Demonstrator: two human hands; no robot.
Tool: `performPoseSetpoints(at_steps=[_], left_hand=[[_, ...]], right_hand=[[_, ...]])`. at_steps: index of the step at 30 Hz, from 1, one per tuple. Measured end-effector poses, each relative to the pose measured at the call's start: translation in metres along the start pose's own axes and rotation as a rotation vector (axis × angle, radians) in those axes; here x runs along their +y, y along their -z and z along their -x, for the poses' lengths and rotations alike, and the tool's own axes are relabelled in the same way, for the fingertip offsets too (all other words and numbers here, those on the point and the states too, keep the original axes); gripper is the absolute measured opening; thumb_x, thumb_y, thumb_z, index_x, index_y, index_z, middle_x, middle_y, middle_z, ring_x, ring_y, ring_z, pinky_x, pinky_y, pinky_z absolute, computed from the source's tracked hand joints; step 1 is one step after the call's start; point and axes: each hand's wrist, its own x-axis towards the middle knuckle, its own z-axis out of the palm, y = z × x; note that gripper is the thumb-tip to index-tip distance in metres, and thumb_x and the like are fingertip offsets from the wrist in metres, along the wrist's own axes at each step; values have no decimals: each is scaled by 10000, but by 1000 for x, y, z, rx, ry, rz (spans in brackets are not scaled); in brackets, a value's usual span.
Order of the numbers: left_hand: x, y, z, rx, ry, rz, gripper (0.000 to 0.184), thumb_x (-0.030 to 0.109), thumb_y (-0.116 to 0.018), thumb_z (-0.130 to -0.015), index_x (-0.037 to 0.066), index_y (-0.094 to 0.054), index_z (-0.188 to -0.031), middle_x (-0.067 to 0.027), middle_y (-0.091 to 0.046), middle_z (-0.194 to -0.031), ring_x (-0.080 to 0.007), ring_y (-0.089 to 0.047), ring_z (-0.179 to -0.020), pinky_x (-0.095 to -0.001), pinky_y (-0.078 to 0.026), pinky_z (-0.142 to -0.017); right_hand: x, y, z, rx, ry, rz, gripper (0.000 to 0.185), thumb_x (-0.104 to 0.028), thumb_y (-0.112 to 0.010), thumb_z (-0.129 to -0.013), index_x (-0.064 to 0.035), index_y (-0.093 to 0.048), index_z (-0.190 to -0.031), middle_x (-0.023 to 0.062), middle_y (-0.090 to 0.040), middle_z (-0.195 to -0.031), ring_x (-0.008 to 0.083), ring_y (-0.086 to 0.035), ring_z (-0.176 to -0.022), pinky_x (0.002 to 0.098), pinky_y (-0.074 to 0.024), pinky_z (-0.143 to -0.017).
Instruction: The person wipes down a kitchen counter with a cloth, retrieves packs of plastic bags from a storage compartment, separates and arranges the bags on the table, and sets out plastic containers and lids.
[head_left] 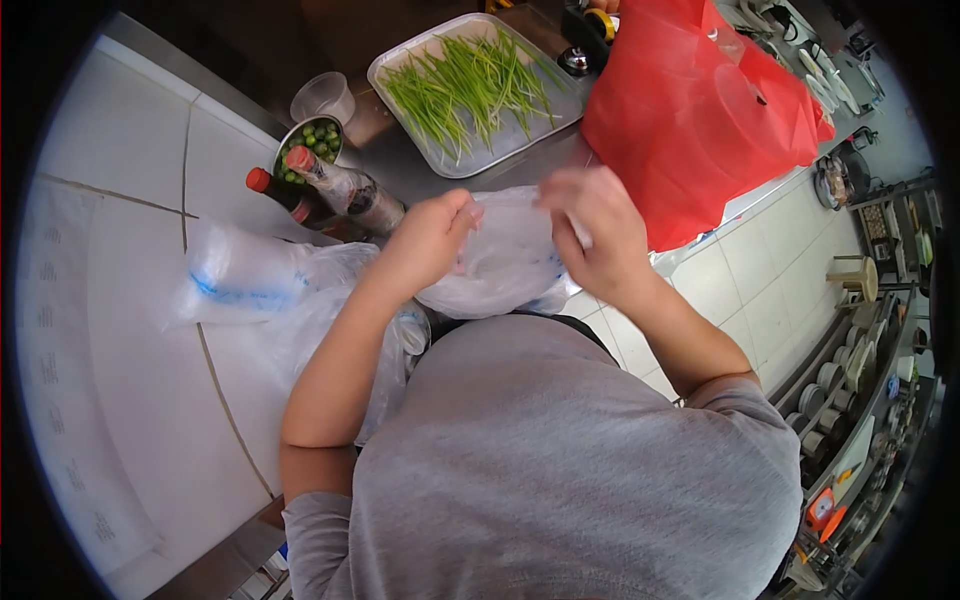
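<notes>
A clear plastic bag (510,270) hangs in front of my belly at the counter's edge. My left hand (430,245) is closed, its fingers pinching the bag's left side near the top. On the bag's right side is my right hand (605,240), fingers curled and the tips smeared by motion; whether it grips the plastic cannot be made out. Left of my left forearm lie a roll of clear plastic bags (250,275) with blue print and more crumpled plastic. Just beyond my left hand are two red-capped bottles, one dark (295,205) and one with a worn label (350,190).
Cut green stalks (470,95) lie in a white tray (400,62) on the metal counter. Small green fruits (320,137) fill a bowl beside a clear plastic tub (322,97). A large red bag (690,120) stands at right. Shelves with dishes (830,390) line the far right.
</notes>
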Motion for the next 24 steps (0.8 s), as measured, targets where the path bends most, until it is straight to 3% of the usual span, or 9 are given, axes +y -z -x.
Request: performPoseSetpoints(at_steps=[2, 3, 6, 9, 12, 13, 16, 19, 24], left_hand=[[1, 0, -3, 38, -130, -111, 210, 208, -493, -953, 33, -526, -842, -17, -469, -591, -87, -488, -562, -265, -401, -541], [0, -1, -2, 51, -191, -167, 208, 208, -493, -953, 34, -526, -844, -19, -472, -594, -86, -495, -568, -269, -403, -541], [-4, 1, -8, 172, -225, -247, 198, 214, -492, -948, 34, -545, -884, -49, -490, -615, -155, -524, -583, -310, -422, -563], [1, 24, -17, 448, -384, -465, 146, 175, -542, -909, 34, -561, -943, -84, -505, -642, -235, -528, -602, -333, -430, -587], [13, 31, -14, 607, -350, -590, 132, 107, -595, -846, 39, -580, -957, -113, -528, -672, -292, -525, -614, -351, -442, -617], [32, 21, -2, 698, -579, -536, 156, 21, -604, -781, 28, -587, -936, -131, -528, -677, -293, -539, -629, -362, -446, -626], [50, -1, 24, 275, -895, -376, 155, 16, -604, -743, 8, -597, -897, -163, -570, -720, -311, -550, -648, -378, -451, -643], [30, -14, 15, -168, -178, -540, 199, 55, -627, -713, -19, -613, -897, -207, -620, -820, -334, -596, -737, -381, -470, -686], [-1, -11, 7, -238, -67, -847, 315, 227, -696, -733, 10, -668, -960, -215, -645, -974, -351, -618, -931, -396, -490, -823]], right_hand=[[-18, 1, 1, -70, 187, -135, 261, 36, -654, -725, -22, -599, -973, 130, -612, -959, 307, -588, -847, 349, -495, -685], [-25, -8, 3, -144, 104, -192, 299, -33, -677, -707, -6, -605, -995, 142, -607, -938, 320, -576, -887, 383, -490, -730], [-16, -24, 14, -726, -214, 32, 293, -108, -688, -686, -11, -600, -948, 142, -600, -912, 318, -566, -916, 407, -466, -778], [-9, -30, 25, -867, 14, 118, 252, -146, -663, -686, -16, -579, -884, 142, -598, -924, 314, -568, -908, 414, -445, -812], [-14, -23, 19, -709, 90, 14, 209, -101, -643, -662, -25, -550, -834, 131, -598, -915, 314, -569, -918, 412, -446, -802], [-12, -24, 20, -701, 85, 15, 220, -93, -639, -652, -25, -552, -843, 135, -599, -916, 318, -569, -920, 419, -446, -794], [-10, -31, 31, -681, 43, 1, 243, -82, -641, -639, -25, -557, -860, 145, -603, -913, 334, -569, -914, 434, -447, -770], [-14, -29, 30, -728, -49, -15, 233, -100, -666, -668, -24, -563, -862, 152, -608, -900, 351, -574, -885, 436, -450, -746], [-24, -1, 11, -1030, -235, -5, 219, -163, -696, -729, -34, -581, -864, 148, -616, -886, 354, -584, -840, 421, -457, -736]])
